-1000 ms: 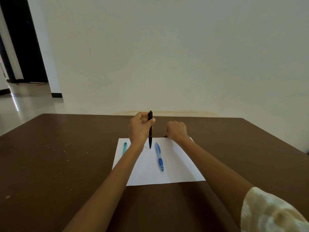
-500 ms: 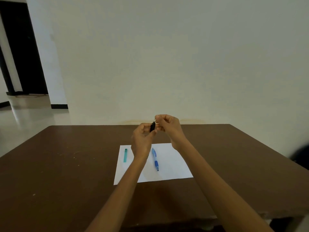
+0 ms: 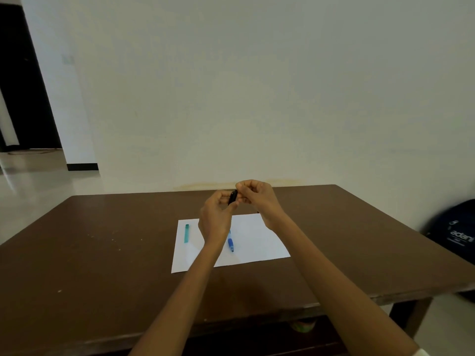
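A black pen (image 3: 233, 197) is raised above the table, gripped by my left hand (image 3: 215, 217) around its lower part, most of which the hand hides. My right hand (image 3: 255, 197) pinches the pen's top end with curled fingers. Below the hands lies a white sheet of paper (image 3: 253, 240). On it rest a blue pen (image 3: 230, 242), partly hidden by my left wrist, and a short teal pen cap or marker (image 3: 186, 233) near the sheet's left edge.
The brown table (image 3: 102, 253) stands against a pale wall. A dark blue bag (image 3: 456, 240) sits on the floor at the right. An open doorway lies at the far left.
My right hand left the paper and came up to pinch the black pen's top. Both hands now hold it together, higher above the sheet. The camera has tilted up and back.
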Demonstrator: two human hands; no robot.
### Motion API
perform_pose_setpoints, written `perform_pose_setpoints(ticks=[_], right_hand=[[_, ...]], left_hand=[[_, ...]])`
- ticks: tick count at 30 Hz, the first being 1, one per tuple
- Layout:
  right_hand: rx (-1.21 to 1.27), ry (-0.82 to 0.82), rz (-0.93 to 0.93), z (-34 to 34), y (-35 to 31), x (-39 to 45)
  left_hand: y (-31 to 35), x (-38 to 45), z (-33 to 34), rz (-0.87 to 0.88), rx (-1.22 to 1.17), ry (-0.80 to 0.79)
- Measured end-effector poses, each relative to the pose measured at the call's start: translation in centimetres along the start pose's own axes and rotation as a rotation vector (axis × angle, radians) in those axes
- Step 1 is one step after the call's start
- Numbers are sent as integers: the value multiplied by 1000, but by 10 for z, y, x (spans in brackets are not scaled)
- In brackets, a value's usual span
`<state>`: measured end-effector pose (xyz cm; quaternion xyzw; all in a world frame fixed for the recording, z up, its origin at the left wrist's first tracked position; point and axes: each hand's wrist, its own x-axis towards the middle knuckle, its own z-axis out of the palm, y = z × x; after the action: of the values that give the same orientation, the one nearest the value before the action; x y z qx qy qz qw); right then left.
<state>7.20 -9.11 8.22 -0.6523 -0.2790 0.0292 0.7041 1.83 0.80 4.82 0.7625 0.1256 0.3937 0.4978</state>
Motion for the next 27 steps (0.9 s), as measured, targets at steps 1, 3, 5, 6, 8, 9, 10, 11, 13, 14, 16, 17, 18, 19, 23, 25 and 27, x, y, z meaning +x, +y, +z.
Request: perform_pose_setpoints(ticks=[1, 3, 5, 6, 8, 9, 10, 11, 13, 14, 16, 17, 18, 19, 23, 25, 27], right_hand=[[-2, 0, -3, -1, 0, 0], [-18, 0, -7, -3, -1, -1], [-37, 1, -7, -6, -2, 0], [-43, 2, -6, -7, -2, 1], [-50, 10, -2, -10, -2, 2], [-51, 16, 0, -10, -2, 2], [-50, 24, 3, -11, -1, 3], [-50, 32, 6, -12, 0, 3], [-63, 43, 17, -15, 2, 5], [-77, 46, 26, -16, 4, 5], [-110, 54, 37, -18, 6, 6], [-122, 53, 37, -19, 6, 6], [-132, 45, 31, -20, 7, 6], [-138, 31, 24, -22, 7, 6], [-118, -27, 8, -29, 7, 7], [-121, -34, -8, -32, 6, 8], [-142, -20, -44, -34, 8, 8]], left_hand=[[0, 0, 1, 1, 4, -2], [1, 0, 2, 0, 17, -5], [3, 0, 4, 7, 20, -8], [3, 0, 5, 13, 21, -10], [4, 0, 7, 26, 26, -8], [5, 0, 8, 32, 34, -5], [5, 0, 9, 40, 47, -1], [6, 1, 10, 47, 61, 1], [6, 2, 13, 61, 86, 5], [5, 1, 14, 68, 98, 6], [3, 0, 16, 78, 122, 8], [1, -1, 17, 76, 130, 6], [0, -1, 18, 71, 130, 2], [-1, -1, 18, 61, 119, -7], [0, 7, 18, -9, -24, -117], [1, 11, 17, -58, -119, -173], [1, 14, 18, -84, -184, -191]])
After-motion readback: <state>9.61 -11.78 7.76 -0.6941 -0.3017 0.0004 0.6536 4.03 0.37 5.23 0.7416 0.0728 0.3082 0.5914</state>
